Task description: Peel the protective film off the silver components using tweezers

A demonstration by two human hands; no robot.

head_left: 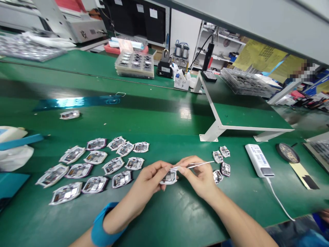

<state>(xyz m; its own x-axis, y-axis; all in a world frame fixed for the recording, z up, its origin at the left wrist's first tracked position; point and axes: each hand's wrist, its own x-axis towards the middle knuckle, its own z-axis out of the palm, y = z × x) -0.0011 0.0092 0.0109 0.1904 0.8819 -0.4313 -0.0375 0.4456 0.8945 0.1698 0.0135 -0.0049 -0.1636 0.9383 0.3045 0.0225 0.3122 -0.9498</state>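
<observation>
Left hand [153, 177] pinches a small white-rimmed electronic module [169, 177] between thumb and fingertips, a narrow grip just above the green bench mat [180, 209]. Right hand [198, 175] closes on slim steel tweezers [197, 164], their tips at the module's upper edge — contact hard to confirm. Module looks light, thin and likely fragile — best taken by its rim, clear of the centre. Four similar modules [225, 169] lie just right; a larger cluster of modules [95, 157] spreads toward the bench's left end.

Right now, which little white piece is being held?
The piece pinched in the left hand. The tweezers in the right hand reach its top edge, while all the other pieces lie on the green table.
</observation>
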